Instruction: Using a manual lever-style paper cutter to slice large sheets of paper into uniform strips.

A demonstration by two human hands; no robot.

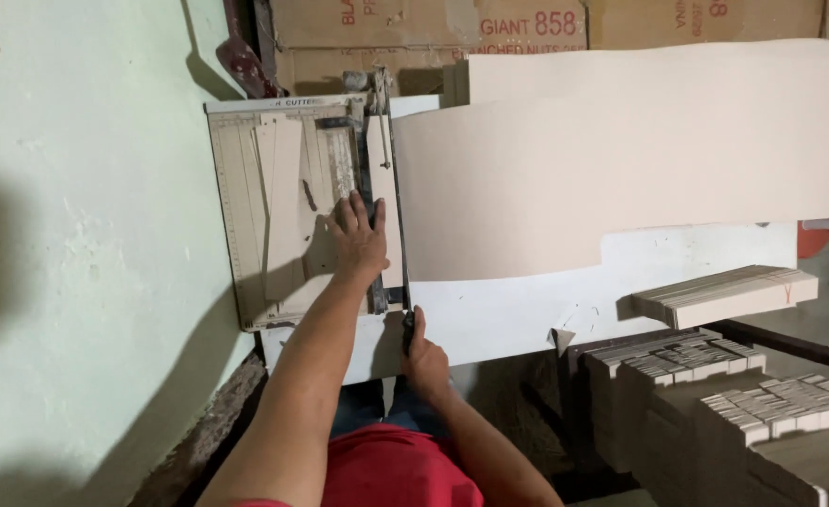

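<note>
Cutting is the step in hand, judging by how both hands sit on the paper cutter (245, 225) at centre left of the frame. The left hand (358, 239) lies flat, fingers spread, pressing down on the board beside the blade line, where narrow pale strips (283, 188) rest on the ruled bed. The right hand (426, 357), lower and just right of centre, is closed around the dark handle (407, 330) of the blade arm at the near edge of the cutter. The two hands are apart, one above the other in the picture.

A large cream sheet (621, 160) spreads from the blade line across the whole upper right of the frame, curling a little at its lower edge, and lies over a white tabletop (696, 258). The blade arm looks lowered along the bed, though whether the cut is finished cannot be told from this view.

As a judgement, the next move calls for a steady hold on the sheet so it does not creep, and for keeping the left fingers clear of the blade edge they lie close to.

Stacks of cut strips (724, 296) fill the lower right, cardboard boxes (414, 28) stand along the top, and a pale green wall (76, 235) takes the left side.
</note>
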